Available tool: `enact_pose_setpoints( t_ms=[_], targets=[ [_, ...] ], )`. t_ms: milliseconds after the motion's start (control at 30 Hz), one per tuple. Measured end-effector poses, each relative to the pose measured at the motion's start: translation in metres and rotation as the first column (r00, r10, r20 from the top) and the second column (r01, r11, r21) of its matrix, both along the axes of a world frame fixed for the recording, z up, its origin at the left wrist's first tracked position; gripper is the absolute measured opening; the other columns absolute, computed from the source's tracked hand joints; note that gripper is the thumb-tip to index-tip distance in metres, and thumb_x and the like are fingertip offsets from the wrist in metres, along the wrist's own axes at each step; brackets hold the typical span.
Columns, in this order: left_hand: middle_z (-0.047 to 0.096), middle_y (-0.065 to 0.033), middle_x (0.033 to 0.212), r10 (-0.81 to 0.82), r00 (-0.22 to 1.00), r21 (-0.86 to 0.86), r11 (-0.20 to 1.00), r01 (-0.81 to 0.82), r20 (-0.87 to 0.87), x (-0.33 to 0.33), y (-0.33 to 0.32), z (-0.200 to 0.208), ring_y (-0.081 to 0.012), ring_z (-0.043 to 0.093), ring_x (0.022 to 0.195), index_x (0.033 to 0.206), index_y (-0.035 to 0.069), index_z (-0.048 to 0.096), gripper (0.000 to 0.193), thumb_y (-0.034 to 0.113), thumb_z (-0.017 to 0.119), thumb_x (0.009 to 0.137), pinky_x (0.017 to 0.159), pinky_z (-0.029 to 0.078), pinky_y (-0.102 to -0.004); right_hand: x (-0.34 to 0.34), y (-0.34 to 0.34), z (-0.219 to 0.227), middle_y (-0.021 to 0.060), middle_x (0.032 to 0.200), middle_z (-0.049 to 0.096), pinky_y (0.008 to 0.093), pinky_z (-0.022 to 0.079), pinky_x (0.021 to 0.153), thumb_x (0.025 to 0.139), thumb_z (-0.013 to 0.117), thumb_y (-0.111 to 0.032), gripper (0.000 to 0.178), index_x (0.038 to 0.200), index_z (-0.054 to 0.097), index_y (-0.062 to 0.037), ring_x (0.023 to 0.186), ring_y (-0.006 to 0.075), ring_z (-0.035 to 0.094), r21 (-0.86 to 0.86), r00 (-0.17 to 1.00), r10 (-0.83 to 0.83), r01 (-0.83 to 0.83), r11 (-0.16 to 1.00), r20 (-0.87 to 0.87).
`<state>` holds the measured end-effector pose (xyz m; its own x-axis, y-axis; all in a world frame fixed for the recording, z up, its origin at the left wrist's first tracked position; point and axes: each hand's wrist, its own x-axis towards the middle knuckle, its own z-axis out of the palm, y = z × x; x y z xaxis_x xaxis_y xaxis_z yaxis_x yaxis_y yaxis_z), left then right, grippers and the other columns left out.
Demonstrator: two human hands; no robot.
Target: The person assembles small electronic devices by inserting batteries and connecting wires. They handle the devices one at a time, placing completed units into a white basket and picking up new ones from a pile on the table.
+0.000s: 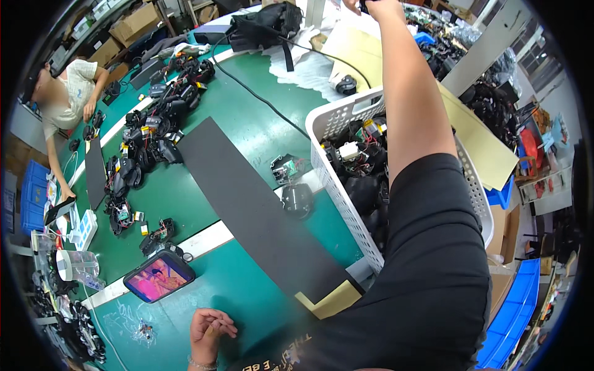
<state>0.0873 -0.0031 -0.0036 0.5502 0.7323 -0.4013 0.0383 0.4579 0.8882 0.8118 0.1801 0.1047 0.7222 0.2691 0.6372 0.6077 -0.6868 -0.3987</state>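
Observation:
My left hand [210, 329] rests near the table's front edge, its fingers loosely curled together and nothing visible in them. Close by lies a phone [159, 276] in a dark case with a bright pink picture on its screen. My right arm stretches far forward over a white perforated basket [318, 133] filled with black plastic parts, small batteries and wires. At the top edge my right hand [382, 7] is partly cut off, its fingers bent around something dark that I cannot make out. A long dark grey mat [241, 198] crosses the table before me.
Black device housings [145, 148] are heaped along the left. A circuit board with wires [288, 168] and a clear round piece [298, 199] lie beside the basket. A black bag [269, 26] with a cable sits farther back. Another person [68, 93] works at left; blue trays [510, 315] stand at right.

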Motion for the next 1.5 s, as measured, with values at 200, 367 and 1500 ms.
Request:
enact_pose_setpoints(
  t_ms=[200, 367, 1500],
  targets=[
    [0.057, -0.0156, 0.088, -0.010, 1.000, -0.081, 0.997, 0.011, 0.010, -0.001, 0.002, -0.001, -0.0215, 0.059, 0.069, 0.101, 0.003, 0.042, 0.017, 0.011, 0.050, 0.089, 0.060, 0.051, -0.0304, -0.025, -0.003, 0.002, 0.0250, 0.090, 0.062, 0.0403, 0.048, 0.076, 0.064, 0.068, -0.034, 0.051, 0.097, 0.058, 0.0033, 0.088, 0.0361, 0.061, 0.193, 0.973, 0.228, -0.216, 0.957, -0.043],
    [0.057, -0.0126, 0.088, -0.038, 0.998, -0.024, 0.999, 0.037, -0.049, 0.000, 0.003, 0.006, -0.0179, 0.059, 0.070, 0.100, 0.002, 0.044, 0.013, 0.010, 0.049, 0.090, 0.061, 0.050, -0.0280, -0.005, 0.023, 0.001, 0.0264, 0.106, 0.058, 0.0389, 0.044, 0.088, 0.067, 0.060, -0.055, 0.069, 0.104, 0.058, 0.0039, 0.104, 0.0343, 0.056, 0.107, 0.982, 0.183, -0.187, 0.976, 0.051],
    [0.053, -0.0128, 0.084, 0.150, 0.742, -0.364, 0.922, 0.135, 0.653, -0.026, 0.022, -0.032, -0.0203, 0.054, 0.076, 0.097, 0.004, 0.045, 0.018, 0.021, 0.044, 0.093, 0.072, 0.043, -0.0297, -0.364, 0.153, -0.107, 0.0202, 0.122, 0.047, 0.0389, 0.041, 0.092, 0.078, 0.058, -0.047, 0.059, 0.120, 0.050, -0.0071, 0.110, 0.0325, 0.050, -0.003, 0.767, 0.562, -0.592, 0.806, -0.309]
  ],
)
